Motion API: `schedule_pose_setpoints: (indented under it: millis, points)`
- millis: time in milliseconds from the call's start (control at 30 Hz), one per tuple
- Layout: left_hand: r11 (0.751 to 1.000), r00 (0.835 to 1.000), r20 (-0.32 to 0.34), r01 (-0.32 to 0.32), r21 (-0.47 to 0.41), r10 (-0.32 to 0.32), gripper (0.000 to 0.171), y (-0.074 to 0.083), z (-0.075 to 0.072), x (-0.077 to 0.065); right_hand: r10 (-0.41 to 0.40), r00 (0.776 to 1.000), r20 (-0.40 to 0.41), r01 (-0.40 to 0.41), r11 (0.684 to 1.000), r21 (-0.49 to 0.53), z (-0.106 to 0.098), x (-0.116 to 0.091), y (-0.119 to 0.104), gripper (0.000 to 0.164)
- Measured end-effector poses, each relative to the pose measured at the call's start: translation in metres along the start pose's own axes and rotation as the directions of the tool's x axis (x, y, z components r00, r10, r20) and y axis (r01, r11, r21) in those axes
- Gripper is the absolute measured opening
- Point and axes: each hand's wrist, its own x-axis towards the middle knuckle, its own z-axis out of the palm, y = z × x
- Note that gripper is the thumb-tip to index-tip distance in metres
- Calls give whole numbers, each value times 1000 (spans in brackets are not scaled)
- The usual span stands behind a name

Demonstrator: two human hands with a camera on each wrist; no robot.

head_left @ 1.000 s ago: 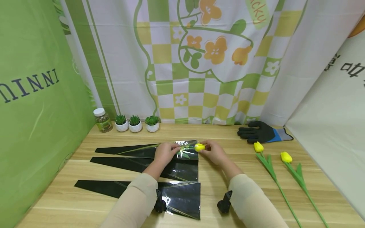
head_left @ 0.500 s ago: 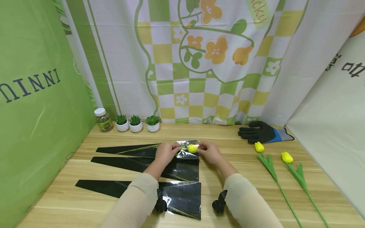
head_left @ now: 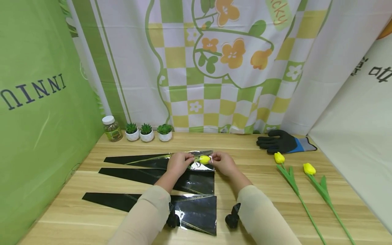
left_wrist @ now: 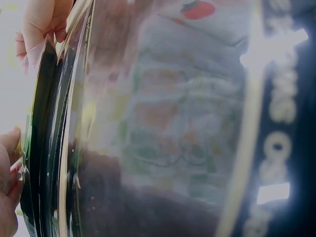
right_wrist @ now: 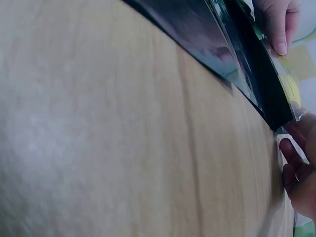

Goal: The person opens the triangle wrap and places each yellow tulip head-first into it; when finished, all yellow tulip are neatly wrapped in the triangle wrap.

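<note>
A yellow tulip (head_left: pixel 204 159) lies in the farthest black flower sleeve (head_left: pixel 134 160), its bloom behind the clear front film near the wide right end. My left hand (head_left: pixel 178 164) pinches the sleeve over the tulip's stem, thumb and fingertips together just left of the bloom. At the sleeve's mouth, my right hand (head_left: pixel 225 164) pinches the film edge beside the bloom's tip. The right wrist view shows its fingers at the sleeve's corner and the bloom (right_wrist: pixel 292 91) behind film. My left hand (left_wrist: pixel 45 19) appears at the top of the left wrist view.
Two more black sleeves, the middle one (head_left: pixel 196 182) and the nearest one (head_left: pixel 199 212), lie closer to me. At right lie two loose tulips (head_left: pixel 288 175) (head_left: pixel 320 185). Behind are a work glove (head_left: pixel 280 143), several small items including a jar (head_left: pixel 112 129) and potted succulents (head_left: pixel 147 134).
The tulip's bloom has slid left, from sticking out at the sleeve's mouth to inside it. My right hand has moved slightly left with it; my left hand stays nearly in place.
</note>
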Motion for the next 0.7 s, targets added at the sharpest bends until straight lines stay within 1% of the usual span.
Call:
schedule_pose_setpoints:
  millis: [100, 200, 400, 567, 700]
  points:
    - [1000, 1000, 4, -3, 7, 3, 22, 0, 0, 1, -9, 1000, -9, 9, 1000, -13, 0, 0, 0, 15]
    - [1000, 1000, 17, -9, 10, 9, 22, 1, 0, 1, 1, 1000, -7, -1, 1000, -23, -1, 0, -1, 15]
    - [999, 998, 60, -30, 13, 29, 23, 3, -2, 1, 47, 999, 18, -47, 999, -7, -5, -2, -1, 19]
    - [999, 996, 75, -44, 25, 42, 25, 4, -1, 3, 73, 997, 12, -72, 994, -79, -13, -6, 0, 24]
    - [996, 994, 84, -79, 31, 76, 26, 9, -3, 5, 67, 998, 11, -65, 991, -115, -23, -12, 0, 25]
